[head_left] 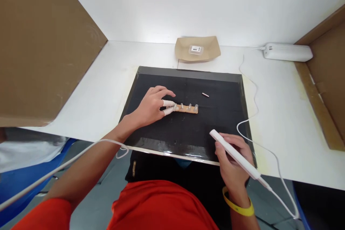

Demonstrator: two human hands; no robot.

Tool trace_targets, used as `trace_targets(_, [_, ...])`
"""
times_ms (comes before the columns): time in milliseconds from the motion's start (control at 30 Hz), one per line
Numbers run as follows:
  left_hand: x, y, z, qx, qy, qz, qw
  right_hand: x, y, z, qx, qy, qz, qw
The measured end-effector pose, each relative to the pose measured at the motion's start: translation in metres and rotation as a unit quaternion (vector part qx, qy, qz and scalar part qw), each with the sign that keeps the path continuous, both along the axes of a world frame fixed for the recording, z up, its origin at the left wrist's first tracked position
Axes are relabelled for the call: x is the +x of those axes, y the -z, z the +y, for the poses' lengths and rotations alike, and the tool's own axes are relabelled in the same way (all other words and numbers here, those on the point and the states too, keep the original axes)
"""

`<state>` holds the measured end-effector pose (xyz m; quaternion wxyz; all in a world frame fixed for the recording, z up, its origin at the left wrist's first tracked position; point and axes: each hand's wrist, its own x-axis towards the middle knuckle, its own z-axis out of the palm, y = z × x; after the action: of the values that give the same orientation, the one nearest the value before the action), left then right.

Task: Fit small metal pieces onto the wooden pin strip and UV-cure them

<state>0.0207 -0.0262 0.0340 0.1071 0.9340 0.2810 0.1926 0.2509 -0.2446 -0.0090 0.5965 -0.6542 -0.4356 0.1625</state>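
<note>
While one brown paper tray [182,55] holds one small, labelled clear box [196,50], one tan strip [185,109] lies on the black mat [194,129], bearing at least four short, clear, tube-like pieces [189,107] in a row. The left hand [153,105], with two white finger covers [168,103], touches the strip's left end; whether it grips, I cannot tell. The right hand [230,172] holds one white, pen-shaped tool [235,154]. One thin pinkish stick [205,95] lies farther off.

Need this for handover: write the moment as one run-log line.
left hand: at left end of brown strip with clear pieces | right hand: holding white corded tool, apart from strip | pinkish stick: on black mat
</note>
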Motion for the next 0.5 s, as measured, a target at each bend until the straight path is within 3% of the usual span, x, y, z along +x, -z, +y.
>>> trace_targets(500, [0.007,0.0005,0.0,-0.005,0.005,0.037,0.999,0.0003,-0.0025,0.0032,-0.001,-0.005,-0.023,1.0])
